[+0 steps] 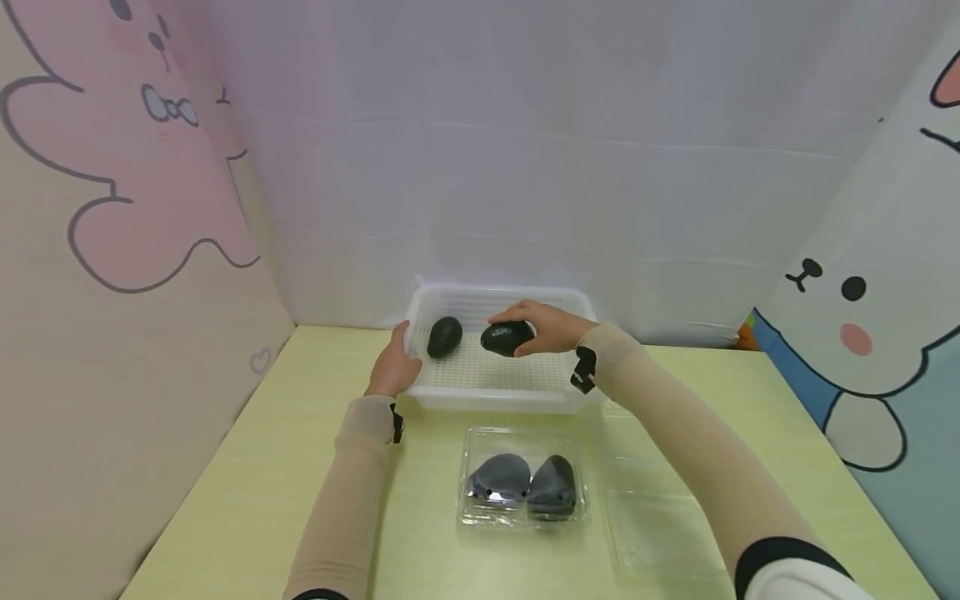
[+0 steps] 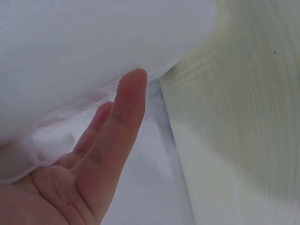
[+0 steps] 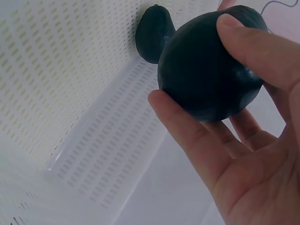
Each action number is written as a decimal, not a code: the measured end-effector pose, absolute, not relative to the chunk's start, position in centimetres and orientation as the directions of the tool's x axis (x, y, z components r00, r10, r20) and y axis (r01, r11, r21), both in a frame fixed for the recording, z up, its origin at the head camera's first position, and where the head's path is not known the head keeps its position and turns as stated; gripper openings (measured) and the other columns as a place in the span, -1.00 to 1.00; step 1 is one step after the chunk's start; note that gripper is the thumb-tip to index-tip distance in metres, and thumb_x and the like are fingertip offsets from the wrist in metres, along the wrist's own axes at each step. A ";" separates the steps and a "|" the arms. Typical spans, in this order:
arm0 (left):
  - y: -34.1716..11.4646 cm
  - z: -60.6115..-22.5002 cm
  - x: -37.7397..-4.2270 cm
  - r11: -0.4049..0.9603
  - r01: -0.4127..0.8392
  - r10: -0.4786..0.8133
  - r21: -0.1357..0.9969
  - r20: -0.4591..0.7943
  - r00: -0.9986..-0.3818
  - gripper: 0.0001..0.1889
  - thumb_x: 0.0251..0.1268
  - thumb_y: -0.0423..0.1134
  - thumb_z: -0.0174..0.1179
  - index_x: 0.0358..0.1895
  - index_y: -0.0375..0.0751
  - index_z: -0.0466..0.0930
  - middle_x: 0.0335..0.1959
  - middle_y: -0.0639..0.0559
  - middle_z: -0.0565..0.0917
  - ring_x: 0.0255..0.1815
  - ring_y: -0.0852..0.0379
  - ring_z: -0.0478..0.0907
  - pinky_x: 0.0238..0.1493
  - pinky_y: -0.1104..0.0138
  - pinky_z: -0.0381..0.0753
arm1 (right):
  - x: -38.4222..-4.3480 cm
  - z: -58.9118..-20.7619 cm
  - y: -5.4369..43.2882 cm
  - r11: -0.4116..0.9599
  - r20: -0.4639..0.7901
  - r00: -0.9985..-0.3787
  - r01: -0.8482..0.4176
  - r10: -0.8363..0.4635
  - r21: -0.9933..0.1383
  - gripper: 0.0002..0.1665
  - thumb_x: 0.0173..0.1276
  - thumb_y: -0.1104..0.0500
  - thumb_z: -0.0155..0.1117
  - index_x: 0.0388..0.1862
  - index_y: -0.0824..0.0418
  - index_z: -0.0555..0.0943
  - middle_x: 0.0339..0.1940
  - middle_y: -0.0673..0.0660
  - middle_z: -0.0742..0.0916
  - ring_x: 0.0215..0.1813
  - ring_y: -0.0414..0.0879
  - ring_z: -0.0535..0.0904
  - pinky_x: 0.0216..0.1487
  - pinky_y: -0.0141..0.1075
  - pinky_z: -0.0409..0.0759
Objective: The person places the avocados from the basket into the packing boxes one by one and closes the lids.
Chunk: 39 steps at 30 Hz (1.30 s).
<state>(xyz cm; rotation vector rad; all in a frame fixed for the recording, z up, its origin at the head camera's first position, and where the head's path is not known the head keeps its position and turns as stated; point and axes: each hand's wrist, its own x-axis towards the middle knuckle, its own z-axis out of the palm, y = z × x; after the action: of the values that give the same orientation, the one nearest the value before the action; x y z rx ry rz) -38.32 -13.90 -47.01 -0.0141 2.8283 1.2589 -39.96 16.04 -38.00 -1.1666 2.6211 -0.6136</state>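
Gripping one avocado (image 1: 502, 338) with the right hand (image 1: 553, 326) over the middle of the basket (image 1: 502, 402), bracing its left edge straight-fingered with the left hand (image 1: 394, 365)... probably wanting a snug hold, no squeezing tbh.

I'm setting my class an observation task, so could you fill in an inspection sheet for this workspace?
Surface: light wood-grain table.
Job's things: white perforated basket, with one loose avocado inside; held avocado over the basket; clear plastic container nearer the person, with two dark avocados.
Clutter: faint clear plastic piece right of the container; lid or tray, cannot tell.
Grips: left grip touches the basket's left side; right grip holds an avocado between thumb and fingers.
Cables: nothing seen.
Surroundings: white backdrop behind; left cartoon panel and right cartoon panel.
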 end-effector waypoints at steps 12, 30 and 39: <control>-14.4 -47.3 -38.4 0.667 -0.041 0.007 0.744 -0.062 -0.998 -0.17 0.23 -0.38 -0.01 0.57 -0.11 -0.16 0.31 -0.37 0.38 0.05 -0.23 0.46 0.02 -0.05 0.43 | -39.1 -37.8 16.7 0.619 -0.025 -0.685 -0.641 -0.728 -0.455 -0.21 0.23 0.18 0.42 0.44 0.05 0.37 0.35 0.19 0.43 0.35 0.10 0.33 0.25 0.04 0.37; -14.4 -47.1 -38.9 0.663 -0.042 0.010 0.747 -0.065 -0.998 -0.16 0.21 -0.37 -0.01 0.57 -0.10 -0.15 0.32 -0.36 0.38 0.08 -0.24 0.44 0.07 -0.07 0.40 | -38.6 -37.7 18.6 0.627 -0.015 -0.702 -0.627 -0.712 -0.462 -0.21 0.22 0.17 0.43 0.44 0.07 0.38 0.35 0.20 0.44 0.34 0.12 0.34 0.25 0.10 0.36; -14.5 -47.3 -39.2 0.649 -0.042 0.019 0.759 -0.071 -0.997 -0.17 0.22 -0.38 -0.03 0.57 -0.09 -0.16 0.34 -0.35 0.35 0.08 -0.24 0.43 0.05 -0.06 0.41 | -38.0 -37.6 19.3 0.627 0.008 -0.721 -0.608 -0.693 -0.487 -0.22 0.23 0.20 0.42 0.43 0.12 0.37 0.35 0.22 0.43 0.35 0.14 0.33 0.25 0.12 0.34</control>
<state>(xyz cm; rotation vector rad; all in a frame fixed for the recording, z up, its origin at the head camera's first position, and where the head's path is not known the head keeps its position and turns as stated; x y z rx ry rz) -39.16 -14.47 -47.34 -0.0195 2.7866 1.2860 -38.00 19.30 -37.57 -1.0765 2.6680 -0.6977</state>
